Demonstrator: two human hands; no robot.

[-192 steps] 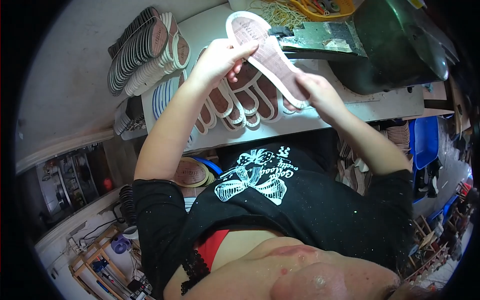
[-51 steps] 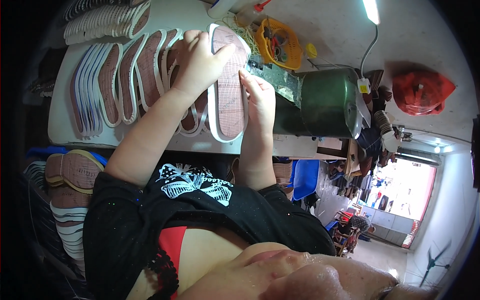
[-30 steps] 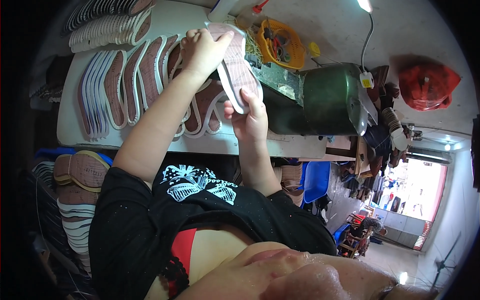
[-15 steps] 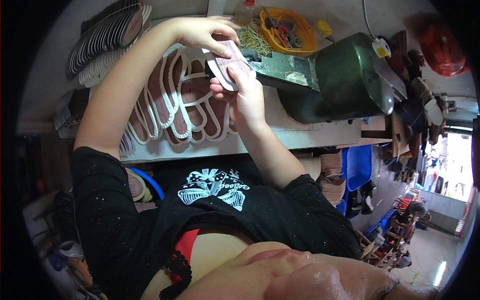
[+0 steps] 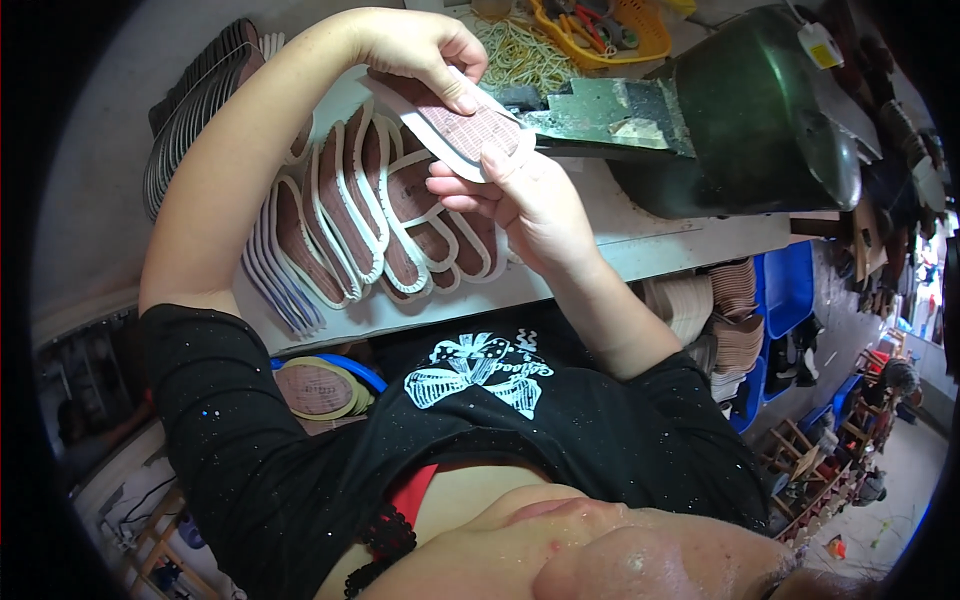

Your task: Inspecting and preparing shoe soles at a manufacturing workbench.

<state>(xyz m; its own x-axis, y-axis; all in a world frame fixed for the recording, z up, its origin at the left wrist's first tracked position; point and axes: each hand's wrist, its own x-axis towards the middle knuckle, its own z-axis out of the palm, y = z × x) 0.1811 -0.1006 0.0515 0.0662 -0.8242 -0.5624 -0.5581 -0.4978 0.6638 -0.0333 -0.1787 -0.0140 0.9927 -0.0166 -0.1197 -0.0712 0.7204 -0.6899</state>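
The fingers (image 5: 460,188) of your right hand (image 5: 545,208) grip the lower end of a brown, white-edged insole (image 5: 465,132), the thumb on its face and the rest curled beneath. Your left hand (image 5: 412,48) clasps the same insole along its upper edge, thumb flat on the face and the other fingers bent near the rim. You hold the insole tilted, raised over the surface (image 5: 650,243), its lower end near the narrow arm of a dark green machine (image 5: 750,125); whether the two touch, you cannot tell from this angle. Below and left of your hands, white-edged insoles (image 5: 340,220) overlap in a spread across the surface, beside a fanned stack with bluish edges (image 5: 282,270). Past your left forearm stands a row of dark-edged insoles (image 5: 200,110). Beyond the machine's arm lie a tangle of pale strands (image 5: 530,58) and a yellow basket (image 5: 655,42) of tools. Below the surface, a blue bin (image 5: 788,285) sits to your right.
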